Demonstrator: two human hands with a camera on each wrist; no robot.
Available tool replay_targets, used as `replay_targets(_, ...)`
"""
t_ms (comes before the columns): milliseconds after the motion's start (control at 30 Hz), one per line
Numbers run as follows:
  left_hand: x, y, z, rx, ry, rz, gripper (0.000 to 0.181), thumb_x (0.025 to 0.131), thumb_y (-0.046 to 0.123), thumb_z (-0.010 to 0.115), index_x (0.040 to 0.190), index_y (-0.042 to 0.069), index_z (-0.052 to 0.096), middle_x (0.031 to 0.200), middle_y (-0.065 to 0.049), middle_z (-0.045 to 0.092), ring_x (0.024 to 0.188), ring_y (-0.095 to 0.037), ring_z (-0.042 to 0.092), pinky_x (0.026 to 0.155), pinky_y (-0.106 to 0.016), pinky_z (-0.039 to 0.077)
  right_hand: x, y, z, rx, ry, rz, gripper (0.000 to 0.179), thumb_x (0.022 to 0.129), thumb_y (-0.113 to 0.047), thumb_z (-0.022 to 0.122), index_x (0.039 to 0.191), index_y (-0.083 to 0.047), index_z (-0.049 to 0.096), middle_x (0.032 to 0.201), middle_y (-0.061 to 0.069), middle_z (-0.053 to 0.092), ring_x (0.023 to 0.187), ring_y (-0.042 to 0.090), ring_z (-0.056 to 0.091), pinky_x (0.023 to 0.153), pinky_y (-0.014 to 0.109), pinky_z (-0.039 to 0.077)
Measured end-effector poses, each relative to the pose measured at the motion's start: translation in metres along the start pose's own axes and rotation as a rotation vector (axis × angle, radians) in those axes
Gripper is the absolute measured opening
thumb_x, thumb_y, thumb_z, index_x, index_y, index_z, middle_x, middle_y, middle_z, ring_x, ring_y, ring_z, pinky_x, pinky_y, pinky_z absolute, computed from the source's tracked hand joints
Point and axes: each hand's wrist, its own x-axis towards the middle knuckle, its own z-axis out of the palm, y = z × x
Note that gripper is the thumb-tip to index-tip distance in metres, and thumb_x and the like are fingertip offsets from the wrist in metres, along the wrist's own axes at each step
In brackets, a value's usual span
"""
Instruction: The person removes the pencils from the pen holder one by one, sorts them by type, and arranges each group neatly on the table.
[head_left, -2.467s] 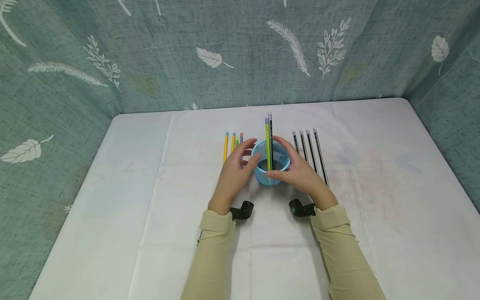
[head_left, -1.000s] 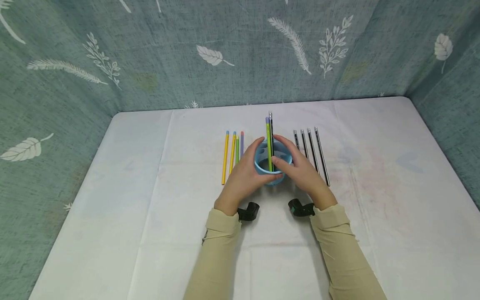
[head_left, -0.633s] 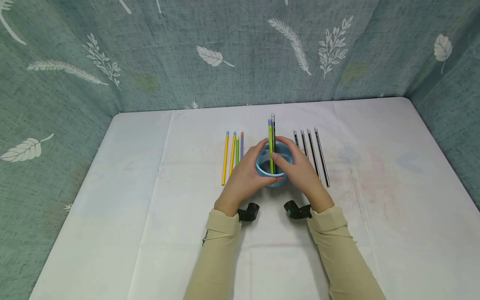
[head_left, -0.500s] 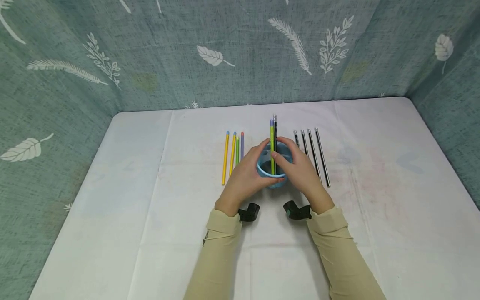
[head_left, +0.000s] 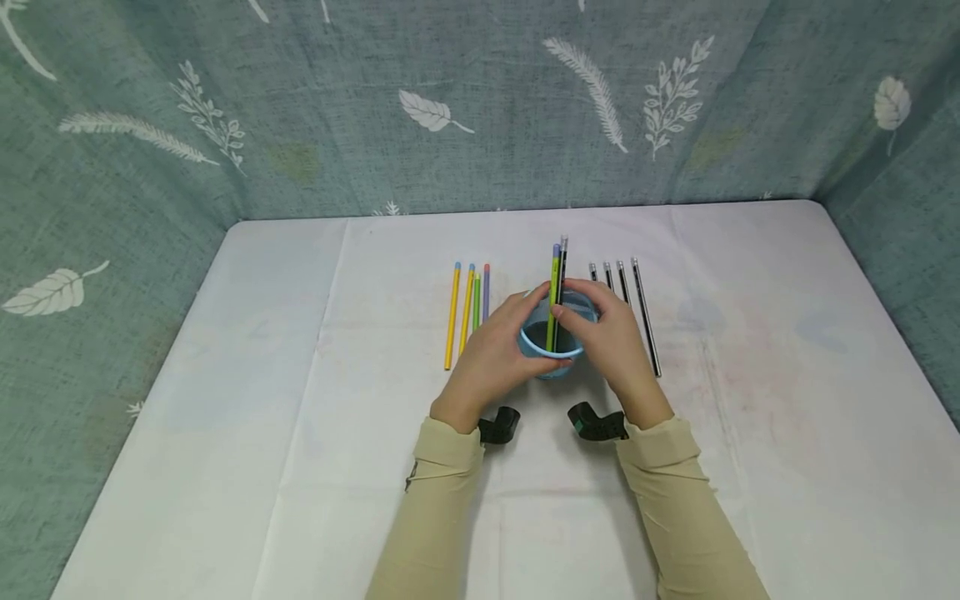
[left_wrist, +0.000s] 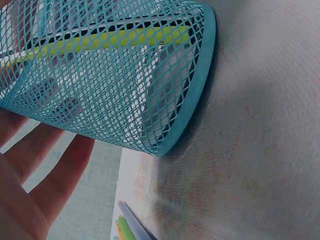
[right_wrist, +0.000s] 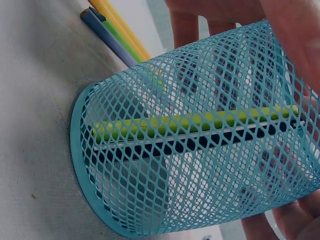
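Observation:
A light-blue mesh pencil cup point(head_left: 557, 373) stands between both hands, its base at the tabletop in the wrist views. Inside it, a lime-green pencil point(head_left: 554, 283) with a purple end leans beside a black pencil point(head_left: 564, 254) with a silver end; both rise above the rim. My left hand point(head_left: 489, 358) grips the cup from the left, thumb across its front and fingers behind. From the right, my right hand point(head_left: 613, 342) holds the cup, with its thumb reaching over the opening to the pencils. Whether that thumb presses on them is hard to tell.
Left of the cup lie two yellow pencils point(head_left: 452, 317), a green pencil point(head_left: 476, 300) and a purple pencil point(head_left: 486, 287). Several black pencils point(head_left: 646, 321) lie to its right. A white cloth covers the table point(head_left: 360, 467); a leaf-print curtain point(head_left: 480, 167) hangs behind.
The cup and its two pencils have shifted slightly right. My left thumb has come round the cup's front, while my right thumb has moved from the front up to the pencils.

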Motion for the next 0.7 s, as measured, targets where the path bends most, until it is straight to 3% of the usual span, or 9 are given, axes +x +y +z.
replay_targets(167, 0.0002, 0.0005, 0.0009, 0.001, 0.021, 0.010, 0.089, 0.069, 0.054, 0.073, 0.143, 0.032, 0.029, 0.135, 0.006, 0.044, 0.114, -0.014, 0.049, 0.090, -0.034, 0.045, -0.0002, -0.0006, -0.0017, -0.006, 0.038, -0.013, 0.041, 0.084, -0.040, 0.065, 0.120, -0.022, 0.061, 0.129, -0.002, 0.052, 0.127, 0.020, 0.040, 0.100, 0.049, 0.035)
replay_targets(400, 0.0019, 0.0001, 0.0008, -0.025, 0.015, -0.021, 0.085, 0.067, 0.056, 0.073, 0.139, 0.034, 0.035, 0.135, 0.007, 0.043, 0.115, -0.014, 0.048, 0.091, -0.034, 0.044, -0.0012, -0.0013, -0.0014, -0.143, 0.095, -0.052, 0.037, 0.084, -0.043, 0.063, 0.114, -0.020, 0.063, 0.124, -0.002, 0.055, 0.116, 0.021, 0.050, 0.090, 0.045, 0.044)
replay_targets(700, 0.0015, -0.0012, 0.0013, -0.027, 0.001, -0.041, 0.081, 0.067, 0.055, 0.074, 0.137, 0.033, 0.040, 0.135, 0.007, 0.043, 0.115, -0.012, 0.047, 0.093, -0.033, 0.043, -0.0021, -0.0017, 0.0006, -0.205, 0.124, -0.110, 0.029, 0.086, -0.038, 0.062, 0.109, -0.019, 0.065, 0.116, -0.003, 0.060, 0.106, 0.019, 0.055, 0.086, 0.042, 0.045)
